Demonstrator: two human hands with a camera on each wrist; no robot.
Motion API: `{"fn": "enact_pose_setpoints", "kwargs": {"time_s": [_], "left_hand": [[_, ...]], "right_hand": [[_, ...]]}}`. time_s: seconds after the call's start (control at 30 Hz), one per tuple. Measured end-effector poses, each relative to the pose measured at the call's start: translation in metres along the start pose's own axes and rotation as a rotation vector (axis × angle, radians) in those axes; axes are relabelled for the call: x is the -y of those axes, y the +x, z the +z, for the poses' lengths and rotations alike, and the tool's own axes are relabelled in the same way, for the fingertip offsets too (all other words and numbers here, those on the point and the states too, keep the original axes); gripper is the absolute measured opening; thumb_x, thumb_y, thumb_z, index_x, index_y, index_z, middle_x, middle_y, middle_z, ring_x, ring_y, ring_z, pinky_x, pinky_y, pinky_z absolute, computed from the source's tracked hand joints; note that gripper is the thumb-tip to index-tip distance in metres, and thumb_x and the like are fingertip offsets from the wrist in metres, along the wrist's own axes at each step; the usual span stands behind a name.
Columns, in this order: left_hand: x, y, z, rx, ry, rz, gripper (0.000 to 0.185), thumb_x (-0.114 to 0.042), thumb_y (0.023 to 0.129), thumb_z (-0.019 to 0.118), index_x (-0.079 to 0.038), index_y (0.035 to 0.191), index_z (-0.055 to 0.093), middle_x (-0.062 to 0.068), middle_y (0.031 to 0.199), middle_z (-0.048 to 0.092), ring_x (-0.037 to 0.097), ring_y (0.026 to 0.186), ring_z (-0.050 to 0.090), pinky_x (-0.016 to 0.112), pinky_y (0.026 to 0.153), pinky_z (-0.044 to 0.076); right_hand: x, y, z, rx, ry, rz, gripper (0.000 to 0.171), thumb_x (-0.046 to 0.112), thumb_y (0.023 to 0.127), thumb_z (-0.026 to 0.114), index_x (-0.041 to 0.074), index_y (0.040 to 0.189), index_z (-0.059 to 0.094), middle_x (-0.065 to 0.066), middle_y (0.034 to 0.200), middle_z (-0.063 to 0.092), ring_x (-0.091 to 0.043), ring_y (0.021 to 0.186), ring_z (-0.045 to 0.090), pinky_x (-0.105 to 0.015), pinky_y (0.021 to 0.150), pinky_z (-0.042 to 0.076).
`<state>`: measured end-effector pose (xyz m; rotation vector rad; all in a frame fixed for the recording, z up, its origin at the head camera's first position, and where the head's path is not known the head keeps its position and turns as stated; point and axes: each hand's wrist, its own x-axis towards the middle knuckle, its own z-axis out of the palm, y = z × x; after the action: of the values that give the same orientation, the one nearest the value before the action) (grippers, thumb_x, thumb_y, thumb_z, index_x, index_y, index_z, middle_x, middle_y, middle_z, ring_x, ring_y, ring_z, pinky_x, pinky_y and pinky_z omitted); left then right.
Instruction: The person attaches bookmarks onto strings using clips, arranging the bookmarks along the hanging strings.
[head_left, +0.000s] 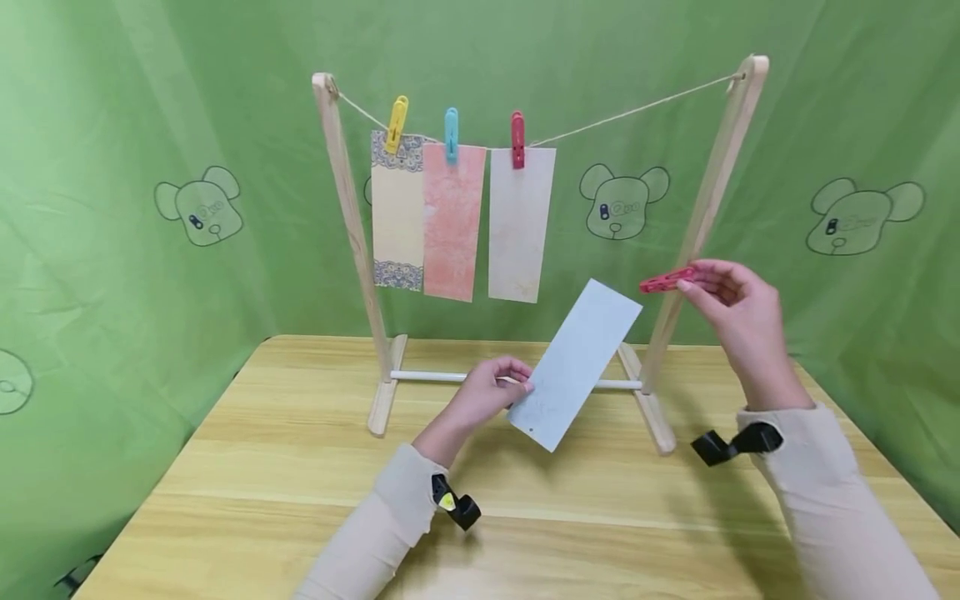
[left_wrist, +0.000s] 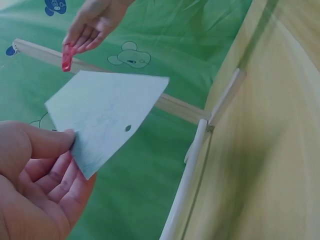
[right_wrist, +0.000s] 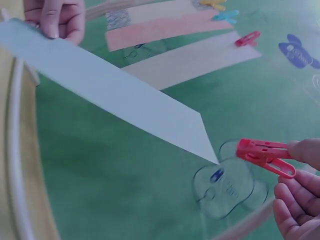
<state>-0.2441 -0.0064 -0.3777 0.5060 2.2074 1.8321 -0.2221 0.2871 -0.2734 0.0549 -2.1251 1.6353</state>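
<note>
My left hand (head_left: 491,390) pinches a pale blue paper card (head_left: 576,367) near its lower left edge, and the card tilts up to the right. A small hole shows near the card's low end in the left wrist view. In my right hand (head_left: 738,321) a red clothespin (right_wrist: 265,156) is held between thumb and fingers, its nose pointing left towards the card's upper corner, with a gap between them. On the string hang a patterned cream card (head_left: 397,218), a pink card (head_left: 453,225) and a whitish card (head_left: 521,229), clipped by yellow (head_left: 397,125), blue (head_left: 451,135) and red (head_left: 518,140) clothespins.
A wooden stand has a left post (head_left: 348,208) and a right post (head_left: 708,208), with the string (head_left: 637,108) sagging between their tops. A white rod (head_left: 427,377) joins its feet above the wooden table (head_left: 300,483). Behind hangs a green curtain (head_left: 480,50) with bear drawings.
</note>
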Motion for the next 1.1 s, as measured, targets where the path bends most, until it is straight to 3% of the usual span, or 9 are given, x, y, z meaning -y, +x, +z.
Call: {"fn": "enact_pose_setpoints", "kwargs": {"time_s": [0.23, 0.57, 0.93, 1.1], "left_hand": [[-0.019, -0.001, 0.000, -0.113, -0.102, 0.033, 0.017, 0.002, 0.085, 0.063, 0.006, 0.101, 0.063, 0.006, 0.089, 0.062, 0.011, 0.069, 0.056, 0.022, 0.059, 0.048], [-0.022, 0.008, 0.006, -0.189, -0.164, 0.086, 0.017, 0.000, 0.085, 0.065, 0.004, 0.102, 0.063, 0.005, 0.089, 0.062, 0.009, 0.072, 0.055, 0.019, 0.062, 0.049], [-0.040, 0.018, 0.011, -0.256, -0.194, 0.166, 0.016, -0.001, 0.085, 0.066, 0.000, 0.100, 0.063, 0.006, 0.092, 0.063, 0.010, 0.071, 0.055, 0.019, 0.062, 0.050], [-0.046, 0.021, 0.014, -0.282, -0.210, 0.205, 0.015, 0.001, 0.085, 0.065, 0.002, 0.100, 0.063, 0.006, 0.092, 0.063, 0.009, 0.073, 0.056, 0.018, 0.062, 0.049]], "right_hand": [[0.034, 0.019, 0.018, 0.067, 0.095, 0.007, 0.042, 0.017, 0.080, 0.075, 0.006, 0.118, 0.060, 0.004, 0.100, 0.064, -0.007, 0.091, 0.058, -0.008, 0.077, 0.048], [0.081, 0.048, 0.038, 0.121, 0.031, 0.004, 0.041, 0.023, 0.081, 0.073, 0.010, 0.118, 0.062, 0.007, 0.100, 0.064, -0.006, 0.092, 0.058, -0.010, 0.076, 0.047], [0.125, 0.075, 0.057, 0.166, 0.298, 0.022, 0.039, 0.009, 0.076, 0.077, 0.001, 0.111, 0.062, -0.003, 0.094, 0.064, -0.011, 0.084, 0.063, -0.015, 0.073, 0.053], [0.141, 0.085, 0.061, 0.169, 0.300, 0.054, 0.038, 0.008, 0.073, 0.080, 0.003, 0.108, 0.065, -0.003, 0.094, 0.064, -0.012, 0.083, 0.062, -0.015, 0.072, 0.053]]}}
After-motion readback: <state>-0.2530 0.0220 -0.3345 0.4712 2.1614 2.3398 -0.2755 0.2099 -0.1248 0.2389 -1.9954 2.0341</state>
